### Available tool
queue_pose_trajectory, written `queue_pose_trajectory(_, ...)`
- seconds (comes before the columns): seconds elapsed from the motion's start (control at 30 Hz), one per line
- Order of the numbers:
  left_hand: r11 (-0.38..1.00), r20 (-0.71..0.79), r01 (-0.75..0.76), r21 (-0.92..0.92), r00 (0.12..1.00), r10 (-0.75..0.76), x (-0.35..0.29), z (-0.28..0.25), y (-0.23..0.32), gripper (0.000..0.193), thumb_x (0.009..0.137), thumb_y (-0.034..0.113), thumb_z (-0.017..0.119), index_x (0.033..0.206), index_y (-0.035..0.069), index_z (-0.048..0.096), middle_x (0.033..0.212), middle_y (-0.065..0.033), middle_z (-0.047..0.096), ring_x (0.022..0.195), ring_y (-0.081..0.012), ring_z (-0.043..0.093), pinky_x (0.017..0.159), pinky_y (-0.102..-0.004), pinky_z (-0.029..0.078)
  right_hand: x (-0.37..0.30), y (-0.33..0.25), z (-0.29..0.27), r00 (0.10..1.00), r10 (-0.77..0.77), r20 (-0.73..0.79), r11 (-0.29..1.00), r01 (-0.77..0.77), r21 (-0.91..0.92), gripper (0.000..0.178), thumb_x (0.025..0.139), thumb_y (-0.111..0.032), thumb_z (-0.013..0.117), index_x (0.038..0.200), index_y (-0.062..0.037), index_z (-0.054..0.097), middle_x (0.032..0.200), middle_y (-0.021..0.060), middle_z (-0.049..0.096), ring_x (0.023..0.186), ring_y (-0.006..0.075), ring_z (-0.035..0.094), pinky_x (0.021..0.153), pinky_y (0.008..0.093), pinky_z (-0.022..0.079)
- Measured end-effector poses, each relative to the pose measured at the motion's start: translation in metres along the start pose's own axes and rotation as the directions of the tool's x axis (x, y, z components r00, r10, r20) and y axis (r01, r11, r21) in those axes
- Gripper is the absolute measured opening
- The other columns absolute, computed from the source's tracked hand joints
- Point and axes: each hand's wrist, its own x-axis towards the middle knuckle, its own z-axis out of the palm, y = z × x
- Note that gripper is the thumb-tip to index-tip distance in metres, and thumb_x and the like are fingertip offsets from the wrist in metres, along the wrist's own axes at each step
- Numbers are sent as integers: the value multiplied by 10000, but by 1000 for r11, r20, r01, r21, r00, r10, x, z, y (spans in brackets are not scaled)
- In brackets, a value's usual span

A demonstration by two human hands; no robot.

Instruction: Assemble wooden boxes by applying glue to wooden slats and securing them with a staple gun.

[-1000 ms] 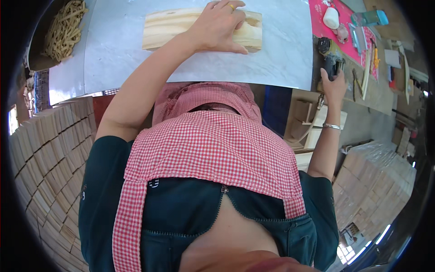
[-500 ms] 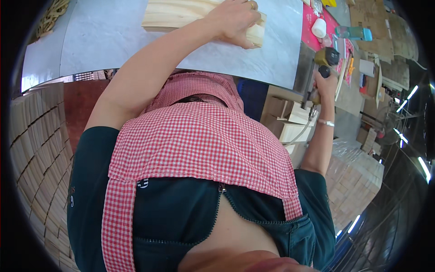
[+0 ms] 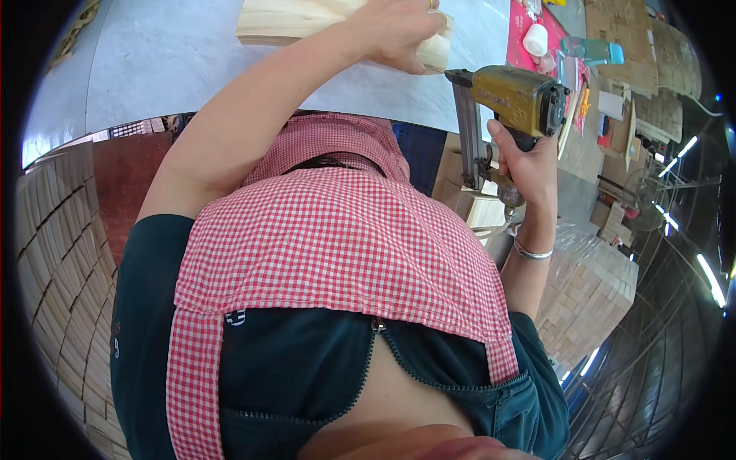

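Two bare hands work at the upper part of the view. The left arm comes in from around 10 o'clock, elbow bent, and its forearm slants across toward 1 o'clock. The left hand (image 3: 399,37) lies palm down over the right end of a pale, grained, flat wooden board (image 3: 287,21), thumb against the near edge. Its fingertips are hidden, so whether it grips the board or only presses on it I cannot tell. The board lies at 12 o'clock on a grey-white marbled worktop (image 3: 165,65), its far side cut off by the frame.

The right hand (image 3: 530,165) is at 2 o'clock, fingers wrapped around the handle of a yellow and black metal nail gun (image 3: 510,100), thumb raised along the side nearer the body. That forearm stands nearly upright, hand toward 12 o'clock, a silver-coloured bangle (image 3: 533,254) around the wrist. The gun's nose points toward 10 o'clock, near the board's right end, and its long magazine hangs toward 6 o'clock.

Beyond the gun, between 1 and 2 o'clock, are a small white container (image 3: 535,40) on a pink sheet (image 3: 518,29) and a translucent teal bottle (image 3: 596,50). Stacked pale wooden pieces (image 3: 57,222) fill 9 o'clock.
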Motion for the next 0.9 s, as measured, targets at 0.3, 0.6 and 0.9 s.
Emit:
queue_pose_trajectory(0.3, 1000, 26, 15, -24, 1000, -14, 0, -6, 1, 522, 684, 377, 816, 1081, 75, 664, 1101, -180, 604, 1049, -351, 555, 956, -443, 451, -1, -4, 15, 999, 28, -31, 998, -26, 52, 201, 892, -149, 781, 839, 14, 675, 565, -4, 562, 414, 79, 454, 396, 227, 358)
queue_pose_trajectory(0.6, 994, -159, -107, 33, 981, 111, -9, -14, 1, 498, 704, 369, 805, 1074, 64, 670, 1108, -181, 598, 1056, -344, 548, 959, -439, 446, 6, -16, 18, 995, 9, -100, 995, 0, 97, 231, 892, -175, 784, 837, 22, 675, 557, 5, 568, 404, 83, 471, 393, 226, 376)
queue_pose_trajectory(0.9, 993, -129, -101, 54, 986, 107, -1, 1, -5, 477, 716, 373, 804, 1054, 60, 681, 1113, -182, 599, 1059, -340, 549, 964, -436, 441, 30, -20, 16, 997, 6, -71, 1000, -4, 25, 233, 891, -180, 783, 843, 24, 683, 532, 7, 556, 392, 81, 460, 389, 231, 374)
